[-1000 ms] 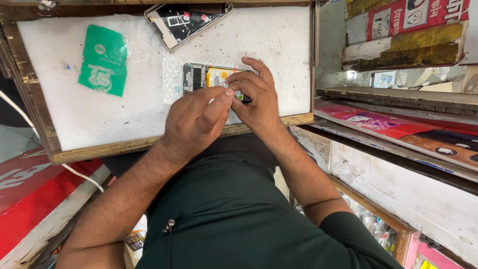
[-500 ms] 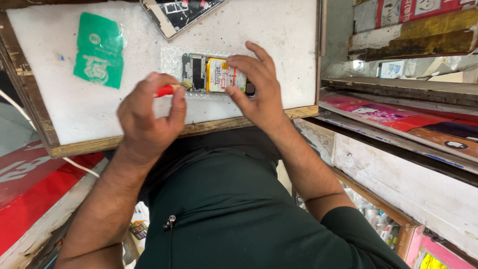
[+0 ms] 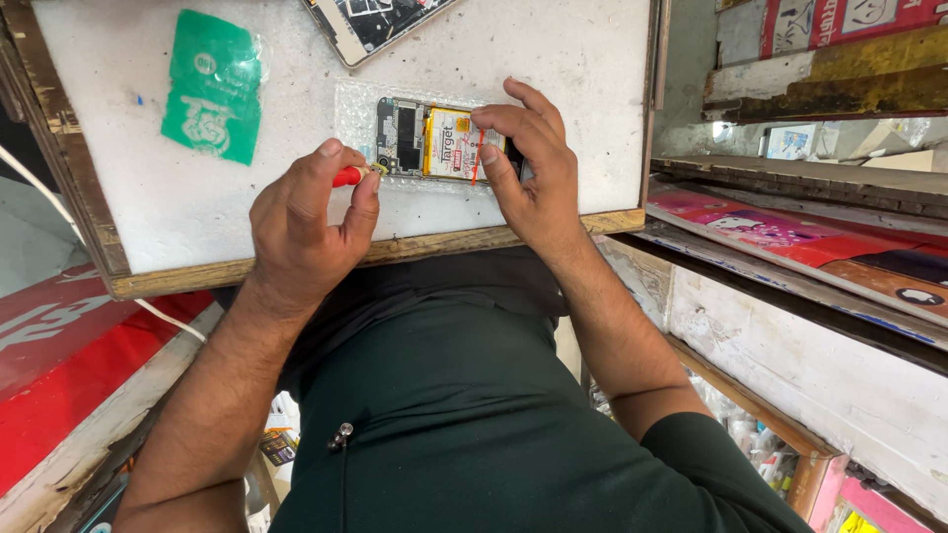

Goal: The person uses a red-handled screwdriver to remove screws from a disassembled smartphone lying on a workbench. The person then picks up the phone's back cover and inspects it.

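Now closer to the thin, breakable open phone (image 3: 434,143), the left hand (image 3: 306,227) pinches a red screwdriver (image 3: 348,177) while right hand (image 3: 528,163) fingers press its edges.

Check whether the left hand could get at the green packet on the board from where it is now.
Probably yes. The left hand pinches a red-handled tool beside the opened phone, and only bare white board lies between it and the green packet. It would need to free its fingers first.
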`<action>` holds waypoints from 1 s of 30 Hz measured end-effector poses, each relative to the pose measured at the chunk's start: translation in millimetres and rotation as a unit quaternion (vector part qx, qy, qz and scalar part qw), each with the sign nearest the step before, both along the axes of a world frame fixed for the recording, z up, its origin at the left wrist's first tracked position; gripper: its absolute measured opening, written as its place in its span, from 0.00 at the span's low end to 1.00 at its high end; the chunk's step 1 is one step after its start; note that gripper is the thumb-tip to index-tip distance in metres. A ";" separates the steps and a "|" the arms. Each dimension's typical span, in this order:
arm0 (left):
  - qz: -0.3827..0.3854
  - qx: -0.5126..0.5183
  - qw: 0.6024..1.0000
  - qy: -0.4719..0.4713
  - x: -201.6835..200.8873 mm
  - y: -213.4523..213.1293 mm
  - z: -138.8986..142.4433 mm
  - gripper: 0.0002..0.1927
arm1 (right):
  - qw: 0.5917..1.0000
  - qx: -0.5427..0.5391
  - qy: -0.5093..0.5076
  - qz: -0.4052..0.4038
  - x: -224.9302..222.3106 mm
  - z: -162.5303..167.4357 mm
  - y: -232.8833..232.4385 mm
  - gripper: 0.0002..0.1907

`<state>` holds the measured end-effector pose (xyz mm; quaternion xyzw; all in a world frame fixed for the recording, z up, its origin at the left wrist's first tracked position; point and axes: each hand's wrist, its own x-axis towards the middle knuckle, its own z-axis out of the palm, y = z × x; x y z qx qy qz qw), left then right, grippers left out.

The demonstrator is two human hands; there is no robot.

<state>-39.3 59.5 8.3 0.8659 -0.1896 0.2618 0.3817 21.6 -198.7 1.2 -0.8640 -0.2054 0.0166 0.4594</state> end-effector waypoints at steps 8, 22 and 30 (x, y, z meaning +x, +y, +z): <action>-0.067 -0.004 0.997 0.033 5.0 -0.7 18.2 0.34 | 1.000 -0.003 -0.001 0.002 1.4 -0.3 0.0 0.11; -0.095 -0.039 0.986 0.133 14.3 2.8 45.0 0.30 | 1.000 -0.022 -0.014 -0.010 1.1 7.5 7.9 0.12; -0.012 0.082 0.996 0.038 18.9 0.0 48.0 0.25 | 1.000 -0.018 -0.017 -0.014 1.6 11.3 9.6 0.12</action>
